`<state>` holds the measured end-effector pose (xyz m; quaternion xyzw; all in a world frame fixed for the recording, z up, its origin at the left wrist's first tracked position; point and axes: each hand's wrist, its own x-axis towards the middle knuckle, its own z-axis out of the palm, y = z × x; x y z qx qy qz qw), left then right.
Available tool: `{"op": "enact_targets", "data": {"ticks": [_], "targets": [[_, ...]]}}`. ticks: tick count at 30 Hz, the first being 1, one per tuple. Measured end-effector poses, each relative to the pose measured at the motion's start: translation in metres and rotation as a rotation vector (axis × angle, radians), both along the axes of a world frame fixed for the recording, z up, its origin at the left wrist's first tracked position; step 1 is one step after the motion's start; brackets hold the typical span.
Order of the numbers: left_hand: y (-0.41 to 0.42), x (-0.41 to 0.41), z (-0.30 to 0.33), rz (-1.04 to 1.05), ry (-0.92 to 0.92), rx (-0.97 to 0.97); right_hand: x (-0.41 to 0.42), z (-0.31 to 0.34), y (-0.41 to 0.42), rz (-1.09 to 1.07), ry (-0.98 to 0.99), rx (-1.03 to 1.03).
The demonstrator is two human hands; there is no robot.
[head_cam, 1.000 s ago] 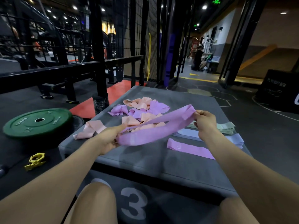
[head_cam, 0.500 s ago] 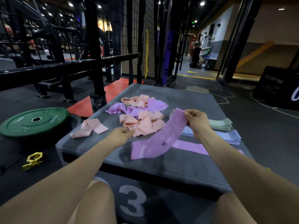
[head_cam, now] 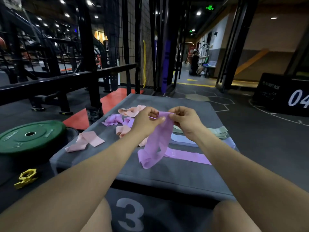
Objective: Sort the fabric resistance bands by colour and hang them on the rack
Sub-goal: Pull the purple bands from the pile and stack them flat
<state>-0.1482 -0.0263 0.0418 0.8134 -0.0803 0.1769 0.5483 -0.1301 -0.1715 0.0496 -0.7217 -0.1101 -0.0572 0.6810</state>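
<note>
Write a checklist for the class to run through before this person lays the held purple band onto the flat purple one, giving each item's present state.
1. Both hands hold the band: left hand and right hand pinch the top edge of the held purple band. Ok.
2. Band hangs straight: its lower end is folded on the grey box. Not ok.
3. Matching colour ready: a flat purple band lies beneath the right forearm. Ok.
4. Other sorted piles kept apart: the green bands sit further right. Ok.
5. Unsorted heap out of the way: the pink and purple heap lies behind the left hand. Ok.
6. Band free of twists: cannot tell.
</note>
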Motion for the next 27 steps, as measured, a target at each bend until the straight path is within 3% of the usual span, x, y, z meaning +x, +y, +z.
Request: {"op": "enact_targets", "data": {"ticks": [7,14,19,23,25,27], "targets": [[-0.003,-0.005,0.035,-0.008,-0.063,0.017,-0.013,0.036,-0.008,0.055,-0.058,-0.042],[-0.003,-0.014,0.064,-0.060,-0.105,0.128,-0.030,0.064,-0.019,0.062,-0.083,-0.296],[-0.005,-0.021,0.082,-0.035,-0.143,0.161,-0.039,0.082,-0.023,0.050,-0.145,-0.326],[-0.010,-0.030,0.096,-0.199,0.003,0.257,-0.043,0.093,-0.025,0.058,-0.162,-0.291],[-0.014,-0.032,0.096,-0.185,0.017,0.308,-0.045,0.094,-0.026,0.045,-0.170,-0.265],[-0.017,-0.031,0.094,-0.163,0.008,0.237,-0.045,0.090,-0.029,0.063,-0.150,-0.227]]}}
